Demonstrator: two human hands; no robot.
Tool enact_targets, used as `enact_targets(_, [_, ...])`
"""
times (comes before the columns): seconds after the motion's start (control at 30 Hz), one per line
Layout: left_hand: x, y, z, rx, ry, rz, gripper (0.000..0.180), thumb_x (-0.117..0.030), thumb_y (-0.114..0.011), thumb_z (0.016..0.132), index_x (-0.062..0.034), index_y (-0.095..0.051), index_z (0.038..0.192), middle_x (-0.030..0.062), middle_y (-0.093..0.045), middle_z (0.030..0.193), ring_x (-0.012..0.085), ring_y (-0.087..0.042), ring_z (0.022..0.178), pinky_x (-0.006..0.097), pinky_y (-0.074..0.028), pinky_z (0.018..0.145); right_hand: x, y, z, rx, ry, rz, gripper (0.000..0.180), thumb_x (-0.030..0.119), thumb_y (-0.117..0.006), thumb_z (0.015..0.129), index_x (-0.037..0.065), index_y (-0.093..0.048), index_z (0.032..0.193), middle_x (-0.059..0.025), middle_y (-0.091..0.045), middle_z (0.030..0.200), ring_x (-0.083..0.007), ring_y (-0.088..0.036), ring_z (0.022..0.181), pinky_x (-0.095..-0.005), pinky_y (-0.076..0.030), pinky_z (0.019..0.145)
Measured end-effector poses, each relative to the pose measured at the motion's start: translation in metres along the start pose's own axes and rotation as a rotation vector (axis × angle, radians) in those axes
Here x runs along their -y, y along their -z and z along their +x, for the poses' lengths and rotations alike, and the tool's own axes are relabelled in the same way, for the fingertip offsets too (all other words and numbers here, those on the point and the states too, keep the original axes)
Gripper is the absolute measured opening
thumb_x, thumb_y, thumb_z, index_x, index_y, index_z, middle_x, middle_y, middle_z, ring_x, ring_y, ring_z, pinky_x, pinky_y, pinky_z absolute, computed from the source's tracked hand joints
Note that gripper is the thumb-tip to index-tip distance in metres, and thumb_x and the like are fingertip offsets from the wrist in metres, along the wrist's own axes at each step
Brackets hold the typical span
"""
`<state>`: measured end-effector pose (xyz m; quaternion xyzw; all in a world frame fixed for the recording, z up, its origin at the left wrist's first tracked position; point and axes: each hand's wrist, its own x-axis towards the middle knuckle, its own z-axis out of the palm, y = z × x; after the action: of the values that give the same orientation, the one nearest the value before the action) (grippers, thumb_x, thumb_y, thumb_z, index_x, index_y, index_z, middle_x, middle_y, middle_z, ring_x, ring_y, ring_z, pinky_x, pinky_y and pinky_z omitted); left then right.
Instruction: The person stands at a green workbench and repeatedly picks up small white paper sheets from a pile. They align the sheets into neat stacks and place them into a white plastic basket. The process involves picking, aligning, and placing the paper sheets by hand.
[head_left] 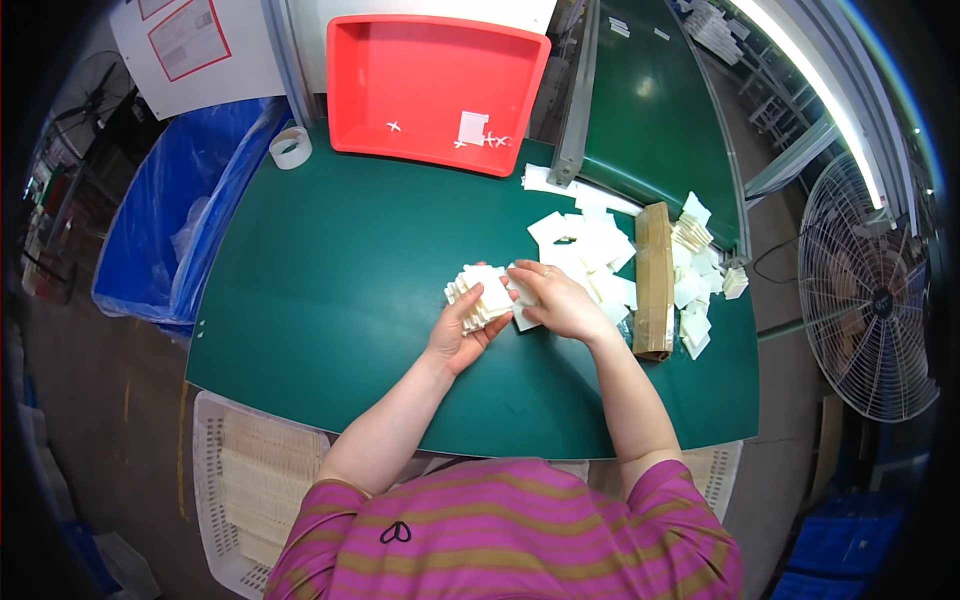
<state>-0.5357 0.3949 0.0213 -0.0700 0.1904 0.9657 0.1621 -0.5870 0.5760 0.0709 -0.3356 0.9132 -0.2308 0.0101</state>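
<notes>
My left hand (463,335) is closed around a stack of white square plastic pieces (484,296), held above the green table (330,270). Close beside it, my right hand (556,298) has its fingers bent over another white piece (524,318) at the right side of the stack. The fingers partly hide that piece. Just beyond the right hand spreads a loose pile of white pieces (592,250), lying flat and overlapping.
A long cardboard strip (654,290) divides the pile from more white pieces (694,328). Behind stand a red tray (430,90) with small scraps, a tape roll (290,148) and a green conveyor (660,120). A blue-lined bin (180,230), white baskets (205,450) and a fan (880,300) surround the table.
</notes>
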Motion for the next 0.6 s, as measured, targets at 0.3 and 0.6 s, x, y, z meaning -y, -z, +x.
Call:
enact_targets(0.3, [-0.001,-0.002,-0.001,-0.016,0.018,-0.033,0.047,-0.021,-0.059,0.090,-0.0173,-0.037,0.131,0.0116,-0.054,0.121,0.0271,-0.058,0.109,0.037,-0.056,0.082,0.008,0.004,0.000,-0.352,-0.141,0.094,0.021,-0.005,-0.053,0.072,0.004,-0.057,0.090,-0.0119,-0.057,0.102,-0.0285,-0.057,0.094,-0.0392,-0.047,0.078])
enact_targets(0.6, [0.002,0.005,-0.003,0.028,0.185,0.264,0.048,-0.022,-0.060,0.089,-0.0179,-0.040,0.132,0.0078,-0.053,0.121,0.0225,-0.055,0.112,0.041,-0.048,0.093,0.050,0.005,-0.010,-0.348,0.197,0.067,0.043,-0.010,-0.055,0.070,0.005,-0.053,0.111,-0.0134,-0.055,0.108,-0.0286,-0.057,0.097,-0.0366,-0.047,0.080])
